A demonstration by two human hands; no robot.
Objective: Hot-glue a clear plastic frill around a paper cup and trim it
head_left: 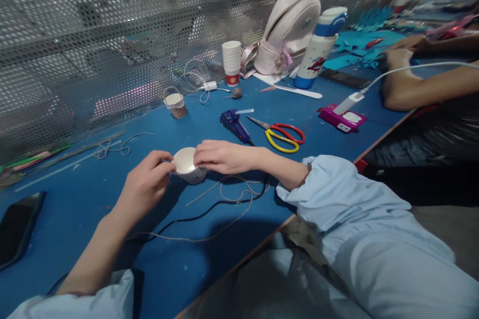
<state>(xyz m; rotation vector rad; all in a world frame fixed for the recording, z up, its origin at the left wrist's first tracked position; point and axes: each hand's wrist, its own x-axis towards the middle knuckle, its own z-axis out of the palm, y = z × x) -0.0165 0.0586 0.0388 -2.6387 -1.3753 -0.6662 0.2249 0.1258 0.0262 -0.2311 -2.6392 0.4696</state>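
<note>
Between my hands, above the blue table, is a small paper cup (186,163), its pale opening facing up toward me. My left hand (147,179) pinches its left rim between thumb and fingertips. On the right rim the fingers of my right hand (220,156) are closed, with the thumb mostly hidden. A thin grey string (224,234) lies in loops just below the cup, beside a black cord (194,219). Farther back is a blue glue gun (235,124) with a clear glue stick in it. Scissors (282,134) with one red and one yellow handle lie right of it.
A small cup with a handle (175,104), stacked paper cups (232,62), a backpack (288,25) and a bottle (320,50) stand along the mesh partition (112,50). A pink power strip (342,118) is right; a phone (18,229) left. Another person's arm (422,84) rests at far right.
</note>
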